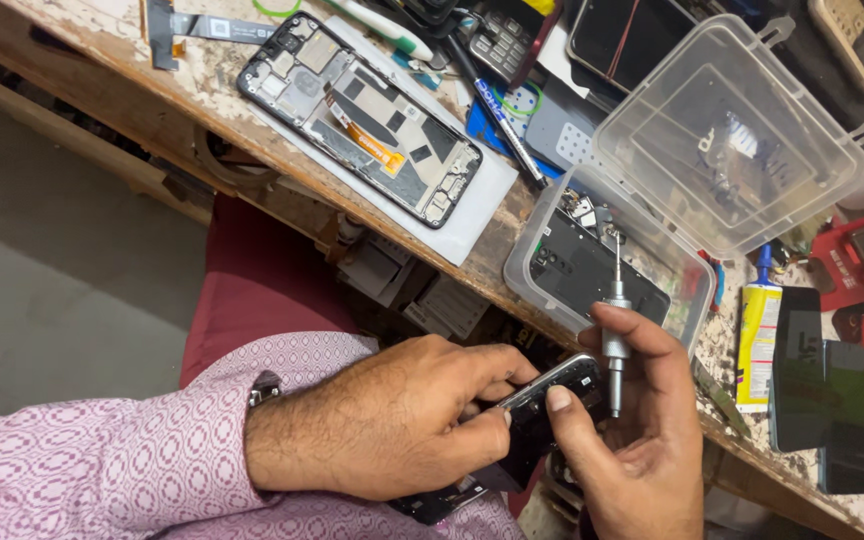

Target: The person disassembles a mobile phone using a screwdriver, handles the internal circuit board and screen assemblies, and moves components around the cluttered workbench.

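While the left hand (382, 420) clamps its fingers on a dark phone body (542, 410) held over the lap, the right hand (632, 430) pinches its upper edge, with a slim metal screwdriver (614, 330) tucked upright in its fingers. The phone looks light, rigid and fragile; its edges seem the safest grip. At 12 o'clock, a clear plastic box (552, 220) holds another phone shell. At 11 o'clock, an opened phone frame (362, 115) lies on the worn wooden bench (202, 90).

Two hands (392, 425) (632, 440), one screwdriver (614, 330), one opened phone frame (362, 115), one clear box (607, 265).
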